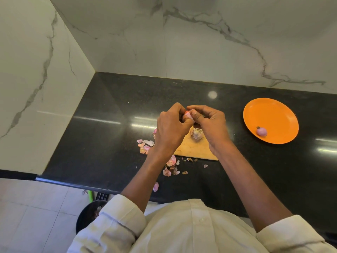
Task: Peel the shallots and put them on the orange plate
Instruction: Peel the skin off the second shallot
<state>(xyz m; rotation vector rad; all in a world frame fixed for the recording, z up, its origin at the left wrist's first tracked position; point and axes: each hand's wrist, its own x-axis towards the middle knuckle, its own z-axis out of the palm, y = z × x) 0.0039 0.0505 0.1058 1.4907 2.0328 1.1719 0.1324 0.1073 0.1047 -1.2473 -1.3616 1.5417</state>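
Observation:
A pinkish shallot (pixel 187 115) is held above the wooden cutting board (pixel 193 147), mostly hidden by fingers. My left hand (pixel 171 127) grips it from the left. My right hand (pixel 207 121) pinches at its top with thumb and fingers. Another shallot with papery skin (pixel 197 134) lies on the board under my right hand. One peeled purple shallot (pixel 261 131) sits near the front edge of the orange plate (pixel 269 114), which stands at the right on the black counter.
Loose pink and brown peels (pixel 145 146) lie left of the board, and more peels (pixel 171 168) lie in front of it. Marble walls close the back and left. A dark round bin (pixel 89 214) stands on the floor below the counter edge.

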